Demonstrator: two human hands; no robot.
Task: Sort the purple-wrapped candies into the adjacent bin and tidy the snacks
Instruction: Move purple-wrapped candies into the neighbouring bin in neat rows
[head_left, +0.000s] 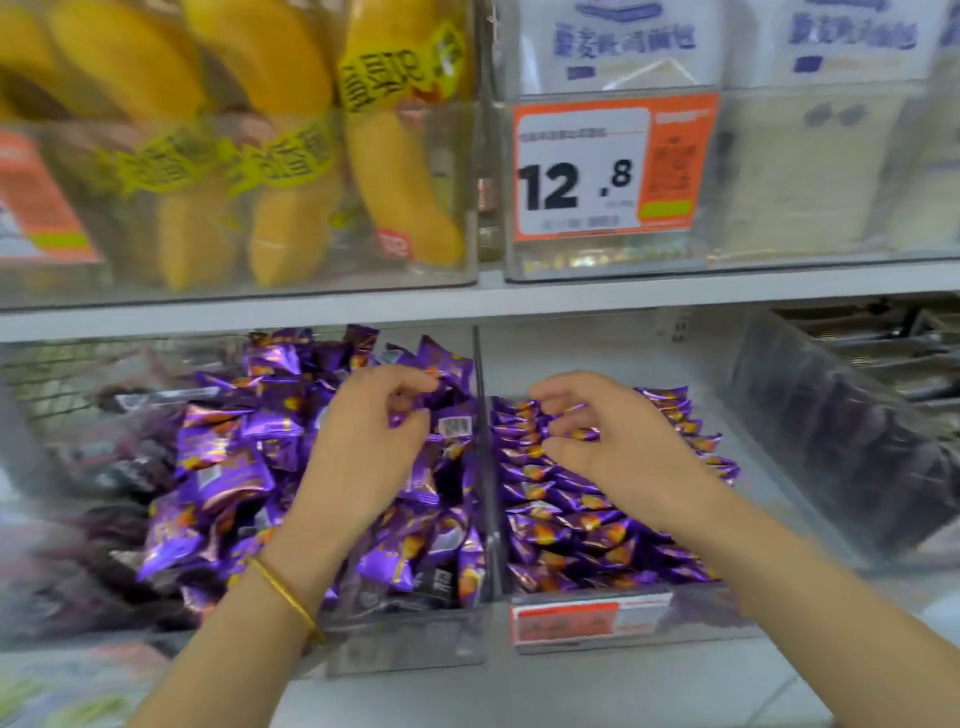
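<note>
Two clear plastic bins sit side by side on the lower shelf, split by a clear divider (485, 467). The left bin (405, 644) holds a loose heap of purple-wrapped candies (223, 462). In the right bin (566, 647) purple candies (566, 525) lie in neat overlapping rows. My left hand (363, 441), with a gold bangle on the wrist, hovers over the heap near the divider, fingers curled around a purple candy (410, 413). My right hand (613, 441) is over the back of the right bin, fingers pinching a purple candy (576, 434).
An upper shelf (467, 299) holds a bin of yellow banana-shaped packs (395, 171) on the left and white bread packs behind a 12.8 price tag (613, 166) on the right. A bin of dark purple packs (852, 447) stands at the far right. Dark packets (119, 467) lie left of the heap.
</note>
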